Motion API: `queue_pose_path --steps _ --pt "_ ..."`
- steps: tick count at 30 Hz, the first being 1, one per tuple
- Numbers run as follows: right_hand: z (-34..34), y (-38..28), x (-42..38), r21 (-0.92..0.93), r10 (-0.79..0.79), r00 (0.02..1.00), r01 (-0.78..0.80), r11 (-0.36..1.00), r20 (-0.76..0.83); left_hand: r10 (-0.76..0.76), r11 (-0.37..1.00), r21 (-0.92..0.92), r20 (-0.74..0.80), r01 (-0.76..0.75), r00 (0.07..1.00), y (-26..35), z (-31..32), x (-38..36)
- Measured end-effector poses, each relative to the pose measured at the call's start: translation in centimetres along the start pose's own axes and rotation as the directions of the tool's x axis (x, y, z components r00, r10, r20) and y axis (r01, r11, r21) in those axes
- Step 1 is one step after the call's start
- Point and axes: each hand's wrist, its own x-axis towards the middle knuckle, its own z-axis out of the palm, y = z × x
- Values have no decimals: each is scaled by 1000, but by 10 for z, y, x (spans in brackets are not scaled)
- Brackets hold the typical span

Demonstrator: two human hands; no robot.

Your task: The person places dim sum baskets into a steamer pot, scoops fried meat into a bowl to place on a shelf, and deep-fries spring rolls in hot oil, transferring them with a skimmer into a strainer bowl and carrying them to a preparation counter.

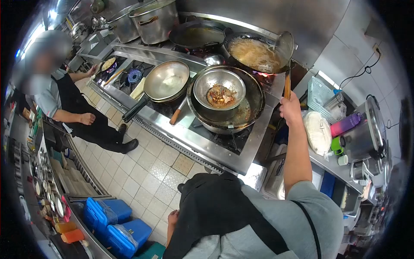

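My right hand (pixel 291 108) is closed around the wooden handle of a skimmer (pixel 284 45). The skimmer's round metal head rests over the right rim of a wok (pixel 254 51) with bubbling, pale brown liquid and food in it. Low by my apron hangs my left hand (pixel 173 217), away from the stove; most of its fingers are hidden. Between me and that wok, a perforated metal strainer (pixel 220 82) holds reddish-brown bits. It sits over a large dark pan (pixel 248 114).
Stacked pans (pixel 168 77) stand left of the strainer, and tall pots (pixel 155 21) stand behind. Flame shows under the bubbling wok. A person in a black apron (pixel 82 103) is at the stove's left end. Blue bins (pixel 129 233) line the floor. A counter with a white bag (pixel 318 131) is right.
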Motion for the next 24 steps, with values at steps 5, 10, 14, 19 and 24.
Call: queue_pose_path --steps 5,10,14,19,24 --pt "11 -3 -4 302 103 982 -146 942 156 -35 994 104 103 24 994 24 -29 1" --pt "16 -5 2 573 129 949 -278 771 286 -92 990 -115 -36 87 995 132 -50 -3" --pt "18 -4 1 647 141 908 -384 659 395 348 791 -463 -195 -399 917 289 -70 -30" --pt "12 1 2 744 44 828 -525 412 559 888 148 -470 -323 -870 326 464 -101 -118" --pt "6 -5 -19 764 -11 834 -501 407 552 966 140 -522 -115 -841 233 484 -107 -132"
